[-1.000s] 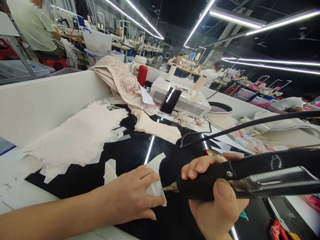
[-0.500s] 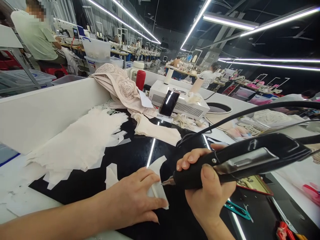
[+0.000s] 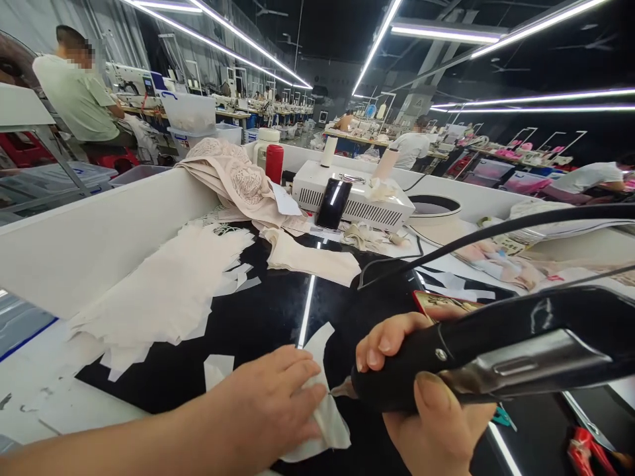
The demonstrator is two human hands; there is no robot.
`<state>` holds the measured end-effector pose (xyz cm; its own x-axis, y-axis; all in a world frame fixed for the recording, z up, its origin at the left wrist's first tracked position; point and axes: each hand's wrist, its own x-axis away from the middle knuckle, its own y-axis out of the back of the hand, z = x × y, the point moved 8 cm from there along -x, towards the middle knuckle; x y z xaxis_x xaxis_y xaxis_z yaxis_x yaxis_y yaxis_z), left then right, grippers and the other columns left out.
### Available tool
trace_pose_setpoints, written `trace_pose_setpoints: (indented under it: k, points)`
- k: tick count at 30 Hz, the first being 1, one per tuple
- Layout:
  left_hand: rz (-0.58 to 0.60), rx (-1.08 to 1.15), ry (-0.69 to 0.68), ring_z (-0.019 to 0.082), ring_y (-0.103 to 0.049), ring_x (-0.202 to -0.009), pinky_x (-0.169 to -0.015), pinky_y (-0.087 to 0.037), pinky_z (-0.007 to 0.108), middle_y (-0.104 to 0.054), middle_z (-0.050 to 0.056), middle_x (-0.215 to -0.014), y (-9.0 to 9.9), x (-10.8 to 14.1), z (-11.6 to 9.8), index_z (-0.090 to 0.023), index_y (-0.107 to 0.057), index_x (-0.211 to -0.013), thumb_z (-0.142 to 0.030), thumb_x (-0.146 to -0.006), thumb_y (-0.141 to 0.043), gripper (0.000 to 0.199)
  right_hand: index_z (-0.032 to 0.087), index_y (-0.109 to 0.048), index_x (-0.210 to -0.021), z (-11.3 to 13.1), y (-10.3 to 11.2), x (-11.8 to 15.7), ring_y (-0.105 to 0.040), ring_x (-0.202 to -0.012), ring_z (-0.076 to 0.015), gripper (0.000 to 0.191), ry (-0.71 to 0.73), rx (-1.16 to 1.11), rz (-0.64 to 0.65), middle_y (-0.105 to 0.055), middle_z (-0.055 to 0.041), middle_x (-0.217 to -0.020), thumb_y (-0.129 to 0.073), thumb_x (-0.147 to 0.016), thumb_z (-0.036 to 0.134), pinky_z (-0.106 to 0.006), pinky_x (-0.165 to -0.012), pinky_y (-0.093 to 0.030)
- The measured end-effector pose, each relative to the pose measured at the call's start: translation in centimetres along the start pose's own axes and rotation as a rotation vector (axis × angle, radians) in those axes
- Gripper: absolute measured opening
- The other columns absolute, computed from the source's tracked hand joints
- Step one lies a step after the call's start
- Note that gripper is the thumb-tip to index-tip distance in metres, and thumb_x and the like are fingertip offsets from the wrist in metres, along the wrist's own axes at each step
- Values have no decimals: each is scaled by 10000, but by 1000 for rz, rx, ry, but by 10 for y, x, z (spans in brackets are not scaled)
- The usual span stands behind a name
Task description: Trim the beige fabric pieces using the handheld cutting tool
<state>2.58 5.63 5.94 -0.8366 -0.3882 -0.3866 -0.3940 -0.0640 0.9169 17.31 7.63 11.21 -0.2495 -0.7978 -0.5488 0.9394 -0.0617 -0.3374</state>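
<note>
A black handheld tool with a metal lever and a cable is gripped in my right hand. Its pointed metal tip touches or nearly touches the right edge of a pale fabric piece lying on the black table surface. My left hand presses on that piece from the left, fingers bent over it; part of the cloth is hidden beneath them. Just behind the left hand is a small pale scrap. To the left spreads a large pile of thin pale pieces.
A folded beige strip lies farther back. Behind it stand a phone, a white vented box, a red bottle and lace garments. Red-handled scissors are at the lower right. A person sits at the far left.
The fabric piece has turned and shifted slightly toward me, with more of its lower part showing. My right hand and the tool have moved right and down. The camera view has shifted a little.
</note>
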Motion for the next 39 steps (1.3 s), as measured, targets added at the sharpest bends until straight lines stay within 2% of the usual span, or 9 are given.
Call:
trace_pose_setpoints:
  k: [3,6,9,13,17,21,24,29,39]
  points:
    - [65,145,-70,236,-664,-1183,-1069,-551,343,-711,120,-1219,0,-15,20,-115,-686,-1176,-216,-1099,-540,193,294,-583,-1212,-3,2,1,-614,-636,-130,363,-2,3,-12,-662,39,-823,-789,-926,379,-293,-583,-597]
    - [168,265,-180,219,-610,-1317,-1150,-497,308,-689,123,-1336,-11,-24,36,-118,-669,-1251,-58,-1052,-492,272,297,-574,-1217,-5,2,1,-614,-641,-136,356,4,5,-6,-658,36,-833,-778,-937,377,-306,-585,-592]
    - [230,337,-224,212,-624,-1290,-1131,-512,305,-693,108,-1344,-22,-24,48,-122,-670,-1271,-24,-1024,-506,312,297,-572,-1224,-5,2,2,-623,-641,-141,361,0,1,-8,-663,31,-835,-776,-939,383,-312,-584,-596]
    - [225,364,-192,203,-643,-1226,-1083,-526,294,-707,93,-1299,-23,-21,59,-132,-686,-1235,-14,-1038,-477,310,297,-576,-1213,-3,0,2,-636,-638,-140,357,7,-3,-2,-664,37,-814,-783,-934,379,-296,-579,-592]
    - [189,344,-170,187,-651,-1205,-1054,-518,263,-715,81,-1277,-17,-17,63,-158,-672,-1236,-49,-1072,-462,288,290,-578,-1195,-1,0,0,-640,-622,-137,364,12,7,-16,-666,43,-801,-797,-921,386,-283,-558,-587]
    - [228,243,-188,202,-659,-1179,-985,-540,272,-687,71,-1298,-13,-15,59,-206,-648,-1289,-57,-1040,-508,322,283,-569,-1176,0,1,-2,-639,-604,-145,387,-4,23,-19,-662,47,-779,-813,-904,411,-299,-550,-584]
    - [246,170,-227,230,-660,-1143,-922,-555,295,-650,99,-1297,-9,-13,52,-250,-647,-1355,-214,-1083,-540,295,278,-578,-1175,1,1,-3,-641,-609,-148,388,-8,24,-17,-671,42,-777,-819,-897,401,-304,-556,-589]
    - [207,138,-262,267,-636,-1119,-997,-544,380,-611,123,-1225,-9,-11,43,-294,-681,-1337,-427,-1076,-593,305,282,-601,-1190,1,1,-2,-641,-619,-143,389,-8,-3,-21,-683,40,-786,-830,-890,378,-288,-554,-597]
    - [172,134,-217,260,-611,-1144,-1051,-501,377,-593,117,-1259,-12,-7,42,-318,-701,-1305,-458,-1067,-614,290,294,-608,-1126,6,4,-6,-621,-569,-159,443,-40,44,-73,-688,42,-735,-893,-807,407,-300,-493,-578]
